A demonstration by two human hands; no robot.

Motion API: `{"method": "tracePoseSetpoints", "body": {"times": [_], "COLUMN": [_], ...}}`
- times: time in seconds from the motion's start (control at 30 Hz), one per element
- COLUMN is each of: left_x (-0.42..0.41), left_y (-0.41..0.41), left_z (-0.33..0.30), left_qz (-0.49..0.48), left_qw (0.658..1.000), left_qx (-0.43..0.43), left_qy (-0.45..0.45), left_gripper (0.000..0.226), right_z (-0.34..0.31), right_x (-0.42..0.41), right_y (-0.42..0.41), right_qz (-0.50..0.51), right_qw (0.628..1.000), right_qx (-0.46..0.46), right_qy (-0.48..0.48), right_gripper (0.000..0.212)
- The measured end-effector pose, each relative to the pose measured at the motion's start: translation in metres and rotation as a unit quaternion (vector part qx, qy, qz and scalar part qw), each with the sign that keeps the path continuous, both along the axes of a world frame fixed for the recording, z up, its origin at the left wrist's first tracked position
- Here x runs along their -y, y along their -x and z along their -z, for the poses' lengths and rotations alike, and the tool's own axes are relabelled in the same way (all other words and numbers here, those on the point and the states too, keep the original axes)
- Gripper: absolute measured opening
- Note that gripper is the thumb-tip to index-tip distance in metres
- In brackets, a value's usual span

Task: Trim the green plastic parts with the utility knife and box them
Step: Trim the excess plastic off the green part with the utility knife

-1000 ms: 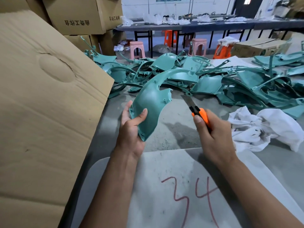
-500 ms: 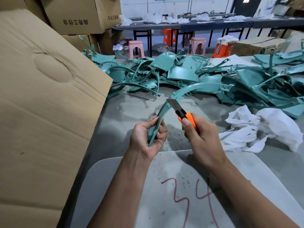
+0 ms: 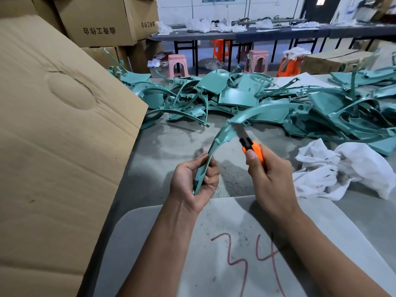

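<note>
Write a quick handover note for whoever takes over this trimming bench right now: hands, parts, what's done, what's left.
Left hand grips the lower end of a curved green part, held edge-on.
Right hand holds the orange utility knife, blade against the part's upper edge.
Untrimmed-looking pile of green parts lies across the table behind; the cardboard box stands at left.
Done: trimming under way on this part.
Left: finish it, box it, work through the pile.

Bare table point(image 3: 171, 146) ahead of the hands is open; cardboard flap point(image 3: 60, 136) walls off the left, green parts pile point(image 3: 278, 103) behind, rag point(image 3: 342, 170) right.
</note>
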State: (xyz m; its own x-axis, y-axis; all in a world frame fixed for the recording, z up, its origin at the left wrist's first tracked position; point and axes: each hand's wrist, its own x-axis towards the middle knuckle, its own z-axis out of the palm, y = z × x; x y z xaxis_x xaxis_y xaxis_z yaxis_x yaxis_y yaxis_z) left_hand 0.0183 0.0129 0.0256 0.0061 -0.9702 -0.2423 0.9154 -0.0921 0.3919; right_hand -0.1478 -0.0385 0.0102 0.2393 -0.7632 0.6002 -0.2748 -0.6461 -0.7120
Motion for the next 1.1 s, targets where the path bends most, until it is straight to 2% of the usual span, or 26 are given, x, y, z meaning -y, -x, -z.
{"method": "tracePoseSetpoints", "body": {"times": [0.07,0.23,0.33,0.43,0.53,0.6,0.67,0.73,0.83,0.9,0.97,1.03,1.1], "left_x": [0.0,0.0,0.001,0.001,0.001,0.0,-0.002,-0.004,-0.002,0.001,0.001,-0.001,-0.004], "left_y": [-0.001,-0.002,-0.006,-0.01,-0.016,-0.02,-0.02,-0.016,-0.006,0.002,0.007,0.007,0.005], "left_z": [0.0,0.0,-0.001,0.0,0.002,0.001,-0.003,-0.004,0.001,0.005,0.002,0.001,0.003], "left_qz": [-0.003,-0.006,-0.026,-0.066,-0.114,-0.099,-0.054,-0.012,0.015,-0.019,-0.069,-0.053,-0.02], "left_qw": [1.0,1.0,0.997,0.985,0.964,0.969,0.975,0.968,0.935,0.887,0.833,0.812,0.813], "left_qx": [0.004,0.026,0.067,0.156,0.237,0.226,0.212,0.248,0.352,0.459,0.549,0.581,0.58], "left_qy": [-0.001,0.006,0.001,-0.021,-0.042,-0.017,0.023,0.032,-0.027,-0.049,-0.027,0.01,0.043], "left_gripper": [0.018,0.024,0.027,0.051,0.051,0.054,0.054,0.041,0.034,0.034,0.035,0.057,0.089], "right_z": [0.001,0.001,0.001,0.0,0.002,0.004,0.004,0.004,0.002,0.001,0.001,0.004,0.007], "right_x": [0.002,0.004,0.006,0.01,0.013,0.013,0.014,0.014,0.009,0.009,0.011,0.015,0.017], "right_y": [0.002,0.004,0.005,0.012,0.019,0.017,0.014,0.011,0.007,0.007,0.009,0.011,0.011], "right_qz": [0.016,0.04,0.054,-0.036,-0.101,-0.071,-0.007,0.002,-0.067,-0.068,-0.024,0.021,0.06], "right_qw": [1.0,0.999,0.997,0.999,0.994,0.996,0.999,1.0,0.997,0.997,0.999,0.998,0.995], "right_qx": [0.007,-0.018,-0.044,-0.015,0.023,0.043,0.015,-0.006,-0.001,-0.008,-0.041,-0.062,-0.068], "right_qy": [-0.017,0.028,0.033,0.015,-0.017,-0.036,-0.031,-0.021,-0.027,-0.03,-0.02,-0.023,-0.031], "right_gripper": [0.042,0.042,0.043,0.045,0.047,0.043,0.043,0.043,0.041,0.041,0.042,0.042,0.044]}}
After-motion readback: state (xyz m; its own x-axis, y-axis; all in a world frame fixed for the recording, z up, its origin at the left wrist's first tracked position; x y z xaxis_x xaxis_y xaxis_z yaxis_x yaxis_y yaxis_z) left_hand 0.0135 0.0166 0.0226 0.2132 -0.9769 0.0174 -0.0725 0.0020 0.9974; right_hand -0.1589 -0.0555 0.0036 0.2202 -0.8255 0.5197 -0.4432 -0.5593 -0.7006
